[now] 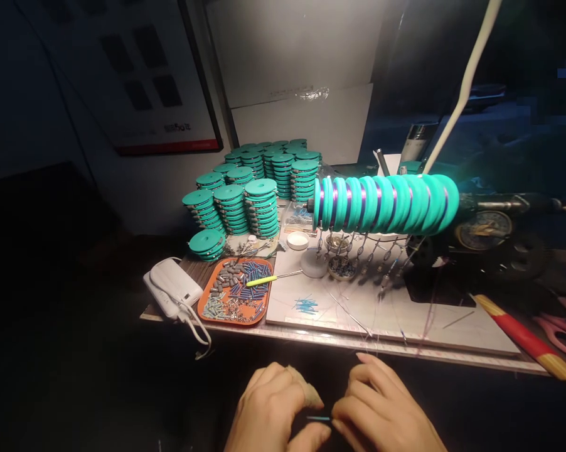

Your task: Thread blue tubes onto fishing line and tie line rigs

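Low in the head view, in front of the table edge, my right hand [381, 402] pinches a thin blue stick [318, 418] between thumb and curled fingers. The stick points left, into the gap between the thumb and index finger of my left hand [273, 408]. A beige wrap [304, 386] covers that index finger. My left thumb and index finger are apart; its other fingers are curled. Beyond my hands, teal foam line spools [381, 204] sit in a row on a machine's shaft, with thin lines and small metal fittings [361, 251] hanging beneath.
An orange tray [202, 314] holds small parts, with a yellow-handled hook tool [261, 280] across it. Blue sticks [305, 306] lie on the white board [283, 317]. Stacked teal spools [261, 207] stand behind a white power bank [172, 289]. Pink scissors [563, 329] lie right.
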`<state>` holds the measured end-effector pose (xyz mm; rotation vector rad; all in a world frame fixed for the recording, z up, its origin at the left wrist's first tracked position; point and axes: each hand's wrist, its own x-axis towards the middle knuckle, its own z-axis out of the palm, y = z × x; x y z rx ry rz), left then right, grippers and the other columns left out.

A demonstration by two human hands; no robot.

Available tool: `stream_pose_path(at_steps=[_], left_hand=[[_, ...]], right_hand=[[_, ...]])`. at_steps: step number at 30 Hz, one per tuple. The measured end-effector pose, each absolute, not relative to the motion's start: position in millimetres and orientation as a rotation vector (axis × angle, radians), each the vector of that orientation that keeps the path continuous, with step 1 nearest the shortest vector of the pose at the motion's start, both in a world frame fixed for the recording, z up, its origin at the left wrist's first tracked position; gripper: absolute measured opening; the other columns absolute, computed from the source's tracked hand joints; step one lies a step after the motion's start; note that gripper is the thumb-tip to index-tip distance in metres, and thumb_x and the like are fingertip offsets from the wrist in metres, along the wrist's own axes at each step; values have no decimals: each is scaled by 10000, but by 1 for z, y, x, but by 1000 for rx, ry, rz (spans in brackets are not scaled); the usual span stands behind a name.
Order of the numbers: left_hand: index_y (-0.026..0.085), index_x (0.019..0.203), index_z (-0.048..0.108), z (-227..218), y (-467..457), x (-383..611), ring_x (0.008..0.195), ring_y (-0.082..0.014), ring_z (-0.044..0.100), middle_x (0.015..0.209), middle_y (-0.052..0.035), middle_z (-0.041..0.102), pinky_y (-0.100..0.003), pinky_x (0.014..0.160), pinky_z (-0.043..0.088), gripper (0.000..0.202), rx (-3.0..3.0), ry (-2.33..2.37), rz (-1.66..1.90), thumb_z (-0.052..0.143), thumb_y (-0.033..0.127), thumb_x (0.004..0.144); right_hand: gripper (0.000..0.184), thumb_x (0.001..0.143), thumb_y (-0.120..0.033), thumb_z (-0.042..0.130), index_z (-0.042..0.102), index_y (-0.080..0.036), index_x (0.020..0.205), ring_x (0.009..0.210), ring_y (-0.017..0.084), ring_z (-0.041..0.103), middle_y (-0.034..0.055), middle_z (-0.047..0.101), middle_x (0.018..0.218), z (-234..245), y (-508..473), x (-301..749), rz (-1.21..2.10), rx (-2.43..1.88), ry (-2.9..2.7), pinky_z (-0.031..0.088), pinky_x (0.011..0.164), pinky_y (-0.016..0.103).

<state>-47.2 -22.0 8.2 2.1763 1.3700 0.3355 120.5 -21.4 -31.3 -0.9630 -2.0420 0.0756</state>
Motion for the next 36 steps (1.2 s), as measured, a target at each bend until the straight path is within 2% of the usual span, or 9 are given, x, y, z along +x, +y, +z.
stream_pose_path(at_steps=[2, 9, 16, 23, 29, 36], left_hand=[[190, 708, 623, 9, -21, -47, 704, -154, 563, 709, 16, 653, -275, 643, 415, 36, 2242, 1344, 325, 635, 156, 710], [189, 666, 617, 4, -20, -46, 661, -132, 559, 658, 30, 644, -255, 625, 403, 62, 2244, 1342, 425, 651, 143, 689], [183, 655, 612, 4, -20, -46, 659, -138, 566, 655, 24, 648, -261, 626, 412, 77, 2263, 1327, 451, 656, 121, 667], [183, 638, 623, 2, -20, -46, 643, -124, 572, 640, 34, 653, -252, 634, 414, 125, 2211, 1333, 510, 665, 66, 629], [200, 692, 634, 7, -20, -47, 677, -139, 573, 687, 39, 671, -266, 647, 412, 111, 2254, 1332, 446, 681, 119, 633], [199, 668, 613, 7, -19, -47, 667, -137, 569, 668, 36, 662, -263, 641, 414, 70, 2307, 1309, 440, 638, 137, 690]], right_hand=[[404, 920, -248, 345, 533, -194, 566, 583, 126, 505, -38, 497, 481, -31, -22, 120, 52, -952, -2051, 388, 850, 313], [368, 922, -224, 341, 579, -193, 642, 621, 125, 524, -36, 528, 515, -27, -20, 120, 52, -957, -2055, 363, 911, 323], [356, 894, -171, 356, 542, -194, 591, 593, 132, 526, -33, 507, 503, -29, -22, 117, 12, -956, -2084, 432, 848, 349], [299, 869, -153, 376, 546, -207, 629, 573, 128, 523, -42, 533, 511, -30, -22, 117, 104, -979, -2025, 434, 820, 323], [276, 855, -135, 386, 546, -201, 640, 581, 130, 518, -39, 535, 521, -29, -22, 117, 97, -980, -2038, 424, 829, 331], [284, 859, -141, 382, 547, -205, 636, 566, 128, 530, -38, 541, 514, -29, -22, 119, 116, -979, -2046, 446, 809, 327]])
